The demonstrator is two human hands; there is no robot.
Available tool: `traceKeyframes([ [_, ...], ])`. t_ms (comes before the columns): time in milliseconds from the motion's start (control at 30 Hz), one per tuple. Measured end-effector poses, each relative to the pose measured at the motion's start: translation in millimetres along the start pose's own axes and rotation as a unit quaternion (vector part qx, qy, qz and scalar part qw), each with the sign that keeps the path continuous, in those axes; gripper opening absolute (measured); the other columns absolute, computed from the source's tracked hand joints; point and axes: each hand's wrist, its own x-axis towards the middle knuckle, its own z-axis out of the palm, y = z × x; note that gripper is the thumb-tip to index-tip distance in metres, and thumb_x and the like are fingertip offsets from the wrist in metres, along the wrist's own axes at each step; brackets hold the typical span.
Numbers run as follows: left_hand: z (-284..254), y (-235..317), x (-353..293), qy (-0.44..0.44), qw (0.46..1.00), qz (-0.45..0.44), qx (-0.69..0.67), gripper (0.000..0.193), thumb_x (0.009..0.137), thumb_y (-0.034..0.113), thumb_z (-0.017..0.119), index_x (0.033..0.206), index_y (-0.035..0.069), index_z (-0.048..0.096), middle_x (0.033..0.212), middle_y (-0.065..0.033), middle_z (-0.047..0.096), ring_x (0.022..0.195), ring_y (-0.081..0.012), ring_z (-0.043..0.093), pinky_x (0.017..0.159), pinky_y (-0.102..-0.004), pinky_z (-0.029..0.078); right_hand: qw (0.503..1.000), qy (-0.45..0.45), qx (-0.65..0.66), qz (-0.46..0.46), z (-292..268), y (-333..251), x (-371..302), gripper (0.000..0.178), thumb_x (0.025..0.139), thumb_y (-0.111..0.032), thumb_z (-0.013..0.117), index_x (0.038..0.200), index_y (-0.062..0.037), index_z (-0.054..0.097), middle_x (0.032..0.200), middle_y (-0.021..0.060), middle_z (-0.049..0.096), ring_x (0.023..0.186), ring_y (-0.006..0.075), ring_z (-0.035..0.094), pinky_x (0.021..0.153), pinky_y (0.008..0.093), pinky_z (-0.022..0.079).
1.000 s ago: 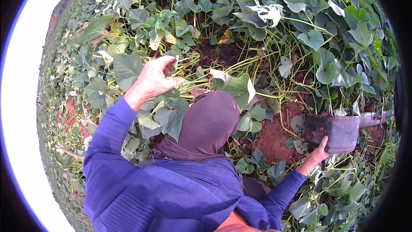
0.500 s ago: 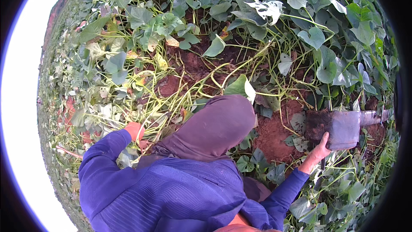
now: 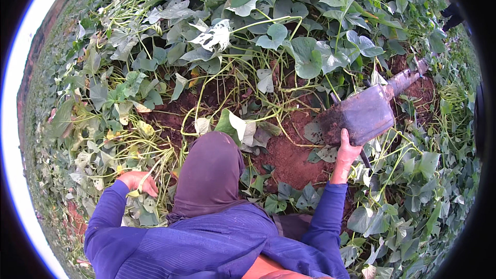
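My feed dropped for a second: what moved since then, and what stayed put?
The left hand pulled back from the vines ahead to low at the person's left side, among leaves. The right hand stayed on the soil-caked hoe blade, resting on the red soil.

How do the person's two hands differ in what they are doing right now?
The left hand is low among pale vines and yellowed leaves, fingers curled into them, while the right hand is raised against the soil-caked blade of a hoe. The left hand lies near the body with the elbow bent; the right arm is stretched out. The left hand touches plants, the right a metal tool. Both come out of blue sleeves.
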Motion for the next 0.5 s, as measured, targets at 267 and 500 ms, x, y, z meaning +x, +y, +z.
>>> traceKeyframes([
  [267,-299.9,291.2,-44.9,0.816,0.47,0.282,0.181,0.108,0.073,0.057,0.087,0.155,0.002,0.042,0.157,-0.0306,0.04,0.145,-0.0465,0.041,0.119,-0.0531,0.037,0.999,-0.014,-0.026,0.02,10.9,-13.3,1.6,0.113,0.08,-0.013,0.093,0.164,0.0027,0.018,0.152,0.0176,0.048,0.131,0.026,0.052,0.117,0.0412,0.04],
  [500,-424.2,336.5,131.2,0.681,0.716,0.096,0.118,0.086,0.085,0.026,0.073,0.159,0.006,0.033,0.148,-0.0378,0.045,0.126,-0.0544,0.056,0.097,-0.0591,0.054,0.999,0.026,-0.026,0.038,8.4,7.2,-6.8,0.104,0.08,-0.01,0.091,0.16,0.006,0.026,0.151,0.0202,0.049,0.133,0.0284,0.053,0.118,0.0425,0.039],
])
